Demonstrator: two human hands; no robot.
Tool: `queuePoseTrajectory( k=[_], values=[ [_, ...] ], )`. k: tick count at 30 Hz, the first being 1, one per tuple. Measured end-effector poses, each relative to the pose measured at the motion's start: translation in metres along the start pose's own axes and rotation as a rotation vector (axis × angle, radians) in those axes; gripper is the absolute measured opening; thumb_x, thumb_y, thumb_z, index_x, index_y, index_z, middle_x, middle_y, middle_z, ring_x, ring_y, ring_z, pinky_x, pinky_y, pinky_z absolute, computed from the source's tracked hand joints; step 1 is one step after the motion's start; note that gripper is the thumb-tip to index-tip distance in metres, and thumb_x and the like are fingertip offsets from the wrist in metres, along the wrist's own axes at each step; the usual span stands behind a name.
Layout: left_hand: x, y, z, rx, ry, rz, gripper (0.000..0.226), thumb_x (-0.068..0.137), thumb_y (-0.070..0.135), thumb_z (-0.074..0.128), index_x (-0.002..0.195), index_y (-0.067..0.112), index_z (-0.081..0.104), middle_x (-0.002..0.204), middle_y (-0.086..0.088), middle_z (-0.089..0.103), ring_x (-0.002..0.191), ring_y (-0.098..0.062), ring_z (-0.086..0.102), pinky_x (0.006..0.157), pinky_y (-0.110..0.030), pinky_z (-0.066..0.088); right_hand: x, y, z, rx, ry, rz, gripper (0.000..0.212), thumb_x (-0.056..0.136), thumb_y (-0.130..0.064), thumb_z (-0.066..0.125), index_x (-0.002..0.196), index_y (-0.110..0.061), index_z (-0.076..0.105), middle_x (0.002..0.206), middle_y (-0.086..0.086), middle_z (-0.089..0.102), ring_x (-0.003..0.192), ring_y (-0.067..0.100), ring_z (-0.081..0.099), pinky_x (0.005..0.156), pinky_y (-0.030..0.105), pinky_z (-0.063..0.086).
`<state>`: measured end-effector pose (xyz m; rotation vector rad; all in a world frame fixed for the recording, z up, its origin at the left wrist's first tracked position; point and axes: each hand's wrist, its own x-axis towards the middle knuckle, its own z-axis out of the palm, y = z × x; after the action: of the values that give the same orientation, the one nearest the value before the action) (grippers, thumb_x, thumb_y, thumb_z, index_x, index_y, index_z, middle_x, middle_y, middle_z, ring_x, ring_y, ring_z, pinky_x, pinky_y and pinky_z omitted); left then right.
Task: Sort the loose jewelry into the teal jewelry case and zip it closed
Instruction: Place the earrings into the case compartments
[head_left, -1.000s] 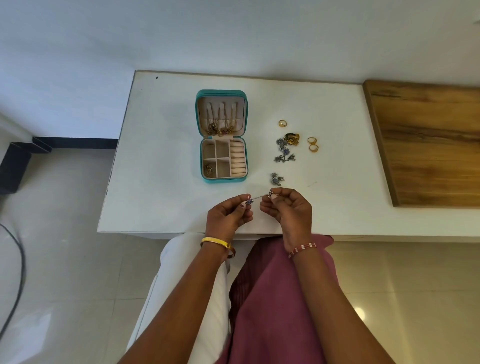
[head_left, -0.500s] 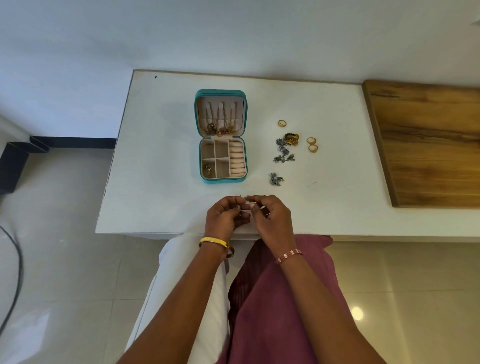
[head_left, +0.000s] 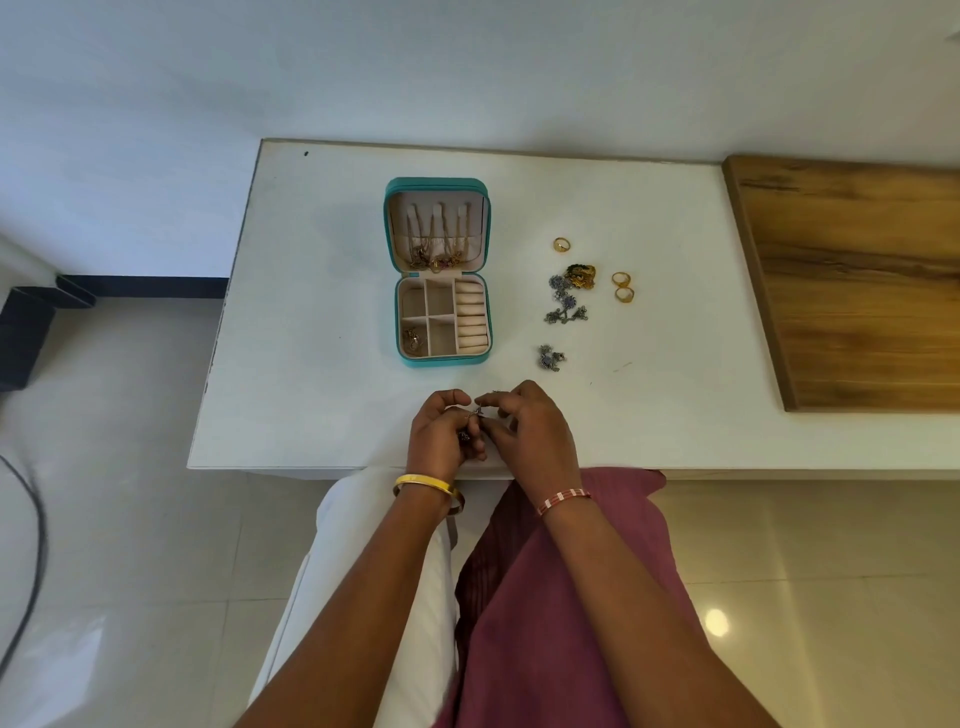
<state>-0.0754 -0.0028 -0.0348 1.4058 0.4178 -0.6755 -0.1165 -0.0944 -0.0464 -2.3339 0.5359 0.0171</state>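
Note:
The teal jewelry case (head_left: 439, 364) lies open on the white table (head_left: 311, 312), gold chains hanging in its lid and a small gold piece in its front-left compartment. Near the table's front edge my left hand (head_left: 439, 434) and my right hand (head_left: 530, 431) meet, both pinching a small silver earring (head_left: 475, 414) between their fingertips. Loose jewelry lies right of the case: a silver piece (head_left: 550, 357), a silver flower cluster (head_left: 565, 304), a gold-green piece (head_left: 582, 275), one gold ring (head_left: 562, 244) and two gold rings (head_left: 623, 287).
A wooden board (head_left: 857, 280) covers the table's right part. A white wall rises behind the table. Tiled floor lies to the left, with a dark cable (head_left: 31, 545) and a black skirting. My lap sits under the front edge.
My two hands have drawn together and back toward the table's front edge, the thin silver piece that was stretched between them now gathered at the fingertips. The case and loose jewelry have not moved.

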Motion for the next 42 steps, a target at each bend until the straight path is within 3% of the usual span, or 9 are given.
queuePoseTrajectory(
  k=[8,15,18,23,27,30,33,38,42],
  values=[
    [-0.001,-0.001,0.0,0.073,-0.008,0.042,0.031,0.087,-0.004,0.034,0.08,0.017,0.056,0.056,-0.006,0.049,0.04,-0.011,0.046,0.045,-0.022,0.045,-0.002,-0.003,-0.004,0.146,0.108,-0.067,0.012,0.08,-0.004,0.065,0.092,-0.006,0.069,0.087,0.011,0.065,0.071,0.011,0.052,0.063,0.007,0.036],
    [-0.002,-0.005,0.003,0.294,0.017,0.261,0.012,0.093,0.017,0.045,0.094,0.016,0.057,0.065,-0.002,0.056,0.052,-0.014,0.051,0.047,-0.017,0.047,-0.003,-0.001,-0.008,0.104,0.201,-0.135,0.015,0.084,-0.004,0.06,0.096,-0.003,0.069,0.088,0.015,0.067,0.08,0.025,0.063,0.072,0.029,0.049],
    [0.0,-0.006,0.002,0.379,0.041,0.328,0.01,0.091,0.02,0.05,0.096,0.014,0.057,0.073,-0.003,0.059,0.056,-0.012,0.053,0.046,-0.008,0.045,-0.004,-0.002,-0.009,0.076,0.222,-0.155,0.011,0.084,-0.007,0.06,0.091,-0.003,0.068,0.084,0.014,0.066,0.076,0.026,0.062,0.067,0.031,0.049],
    [0.005,-0.01,0.001,0.456,0.088,0.343,0.021,0.091,0.019,0.05,0.102,0.005,0.06,0.092,-0.011,0.063,0.061,-0.012,0.055,0.046,-0.006,0.045,-0.005,-0.005,-0.011,0.155,0.252,-0.126,0.007,0.083,-0.008,0.063,0.086,-0.003,0.066,0.082,0.012,0.065,0.073,0.022,0.059,0.065,0.029,0.048],
    [0.003,-0.009,0.003,0.466,0.093,0.371,0.017,0.089,0.017,0.053,0.103,0.008,0.059,0.101,-0.012,0.063,0.08,-0.02,0.059,0.059,-0.013,0.051,-0.005,-0.005,-0.009,0.205,0.249,-0.109,0.007,0.086,-0.006,0.058,0.089,-0.003,0.063,0.085,0.011,0.064,0.076,0.018,0.057,0.068,0.015,0.042],
    [-0.001,-0.007,0.003,0.526,0.08,0.518,0.021,0.086,0.011,0.058,0.107,0.012,0.056,0.102,0.004,0.059,0.084,-0.01,0.056,0.068,-0.005,0.046,-0.006,-0.006,-0.007,0.204,0.232,-0.1,0.007,0.089,-0.008,0.054,0.09,-0.004,0.06,0.085,0.009,0.063,0.074,0.012,0.052,0.065,0.007,0.036],
    [-0.004,-0.007,0.004,0.573,0.038,0.595,0.027,0.086,0.006,0.056,0.112,0.013,0.057,0.099,0.01,0.057,0.088,-0.005,0.055,0.071,-0.001,0.042,-0.006,-0.006,-0.005,0.19,0.242,-0.109,0.009,0.089,-0.01,0.053,0.09,-0.004,0.059,0.085,0.009,0.062,0.073,0.012,0.051,0.064,0.008,0.036],
    [-0.002,-0.006,0.002,0.533,0.067,0.556,0.024,0.086,0.005,0.055,0.107,0.011,0.064,0.104,-0.001,0.065,0.088,-0.006,0.057,0.075,-0.004,0.04,-0.006,-0.006,-0.004,0.187,0.276,-0.123,0.014,0.088,-0.016,0.053,0.089,-0.004,0.06,0.082,0.009,0.061,0.072,0.011,0.05,0.062,0.006,0.036],
    [-0.001,-0.003,0.001,0.315,0.041,0.454,0.023,0.085,-0.002,0.055,0.102,0.01,0.064,0.093,-0.007,0.067,0.069,0.007,0.063,0.073,-0.006,0.049,-0.002,-0.003,-0.008,0.258,0.364,-0.09,0.011,0.088,-0.011,0.053,0.088,-0.004,0.062,0.083,0.009,0.062,0.075,0.01,0.051,0.069,0.004,0.036]
  ],
)
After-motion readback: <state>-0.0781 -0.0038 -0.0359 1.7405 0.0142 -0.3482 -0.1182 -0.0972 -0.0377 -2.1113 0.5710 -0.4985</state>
